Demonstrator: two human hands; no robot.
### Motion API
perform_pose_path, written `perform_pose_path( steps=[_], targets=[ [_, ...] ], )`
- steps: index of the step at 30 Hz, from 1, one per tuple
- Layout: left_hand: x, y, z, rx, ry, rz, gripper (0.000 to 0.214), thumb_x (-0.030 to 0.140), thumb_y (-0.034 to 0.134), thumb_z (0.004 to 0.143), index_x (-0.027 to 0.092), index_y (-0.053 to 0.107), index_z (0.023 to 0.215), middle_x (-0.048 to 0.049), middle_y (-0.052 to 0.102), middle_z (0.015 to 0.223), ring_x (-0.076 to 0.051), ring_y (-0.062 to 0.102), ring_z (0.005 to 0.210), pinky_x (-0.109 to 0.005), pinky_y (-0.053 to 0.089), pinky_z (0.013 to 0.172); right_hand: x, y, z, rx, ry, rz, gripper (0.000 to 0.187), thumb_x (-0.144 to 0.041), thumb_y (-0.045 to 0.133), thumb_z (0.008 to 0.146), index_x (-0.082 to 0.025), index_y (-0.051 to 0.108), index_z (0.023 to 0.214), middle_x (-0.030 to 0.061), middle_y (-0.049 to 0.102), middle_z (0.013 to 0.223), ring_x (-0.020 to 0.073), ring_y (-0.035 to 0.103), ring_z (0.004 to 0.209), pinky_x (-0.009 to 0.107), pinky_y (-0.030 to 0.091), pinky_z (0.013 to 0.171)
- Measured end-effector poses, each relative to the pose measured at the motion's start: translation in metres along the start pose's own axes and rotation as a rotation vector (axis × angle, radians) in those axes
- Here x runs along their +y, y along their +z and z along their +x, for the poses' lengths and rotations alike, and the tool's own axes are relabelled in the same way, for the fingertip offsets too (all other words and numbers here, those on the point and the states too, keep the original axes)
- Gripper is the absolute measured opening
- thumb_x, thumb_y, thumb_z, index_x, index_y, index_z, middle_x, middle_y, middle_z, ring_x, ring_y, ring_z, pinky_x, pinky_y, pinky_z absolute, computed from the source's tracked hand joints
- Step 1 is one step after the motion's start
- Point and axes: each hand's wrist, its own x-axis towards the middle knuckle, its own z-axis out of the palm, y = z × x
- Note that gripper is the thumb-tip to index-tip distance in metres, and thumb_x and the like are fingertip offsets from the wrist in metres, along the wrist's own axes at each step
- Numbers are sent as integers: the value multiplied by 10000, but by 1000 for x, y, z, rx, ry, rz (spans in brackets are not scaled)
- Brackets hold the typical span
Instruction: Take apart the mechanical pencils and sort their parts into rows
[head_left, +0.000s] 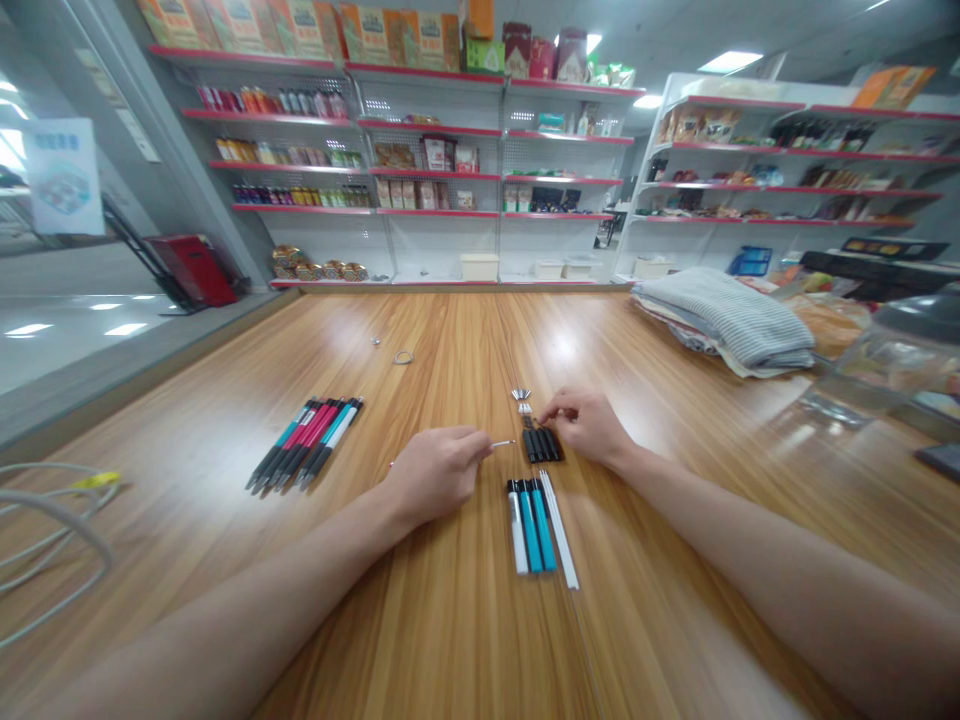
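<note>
My left hand (pixel 442 472) is closed around a thin pen refill (pixel 503 443), whose tip points right toward a row of black pen grips (pixel 541 446). Just right of those grips, my right hand (pixel 589 424) has its thumb and finger pinched together; whatever is between them is too small to make out. Above the grips lie small silver cone tips (pixel 521 394) and tiny white parts (pixel 525 408). Nearer to me are pen barrels (pixel 535 530), one white and two teal, with thin white refills (pixel 561 535) beside them.
Several assembled pens (pixel 304 447) lie at the left. Farther back is a small wire ring (pixel 403 357). A white cable (pixel 56 545) coils at the left edge. Folded cloths (pixel 724 315) and a clear container (pixel 877 365) stand right. Stocked shelves (pixel 427 128) line the back.
</note>
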Motion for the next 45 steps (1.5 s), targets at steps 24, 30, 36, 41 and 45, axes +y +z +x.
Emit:
perform_pose_path(
  steps=[24, 30, 36, 41, 45],
  targets=[
    [0, 0, 0, 51, 26, -12, 237, 244, 395, 931, 175, 576, 795, -31, 610, 723, -140, 584, 678, -244, 409, 619, -5, 2, -2, -15, 6, 175, 353, -35, 462, 722, -174, 685, 958, 28, 701, 824, 133, 652, 764, 250, 509, 743],
    [2, -2, 0, 24, 6, 8, 229, 240, 394, 931, 175, 551, 776, -26, 605, 732, -139, 575, 672, -245, 396, 615, -5, 3, -1, -34, 15, 215, 359, -33, 450, 719, -166, 669, 971, 29, 695, 820, 131, 659, 754, 249, 516, 739],
    [1, -1, 0, 32, 17, 4, 237, 252, 386, 939, 174, 539, 777, -26, 597, 736, -136, 564, 668, -246, 392, 615, -4, 4, -2, -48, 21, 230, 346, -45, 462, 729, -164, 657, 989, 35, 696, 833, 135, 664, 765, 249, 519, 737],
    [1, 1, -1, 59, 30, -3, 249, 257, 384, 941, 173, 535, 763, -27, 588, 718, -129, 550, 643, -244, 384, 604, -4, 4, -2, -54, 25, 233, 342, -51, 467, 725, -168, 656, 985, 34, 695, 835, 139, 663, 764, 245, 516, 712],
    [1, 3, 0, 75, 24, -10, 252, 259, 394, 938, 173, 542, 752, -25, 589, 701, -129, 549, 633, -243, 382, 597, -6, 1, -3, -31, 12, 195, 315, -66, 464, 745, -173, 658, 970, 30, 688, 817, 142, 648, 753, 261, 504, 725]
  ],
)
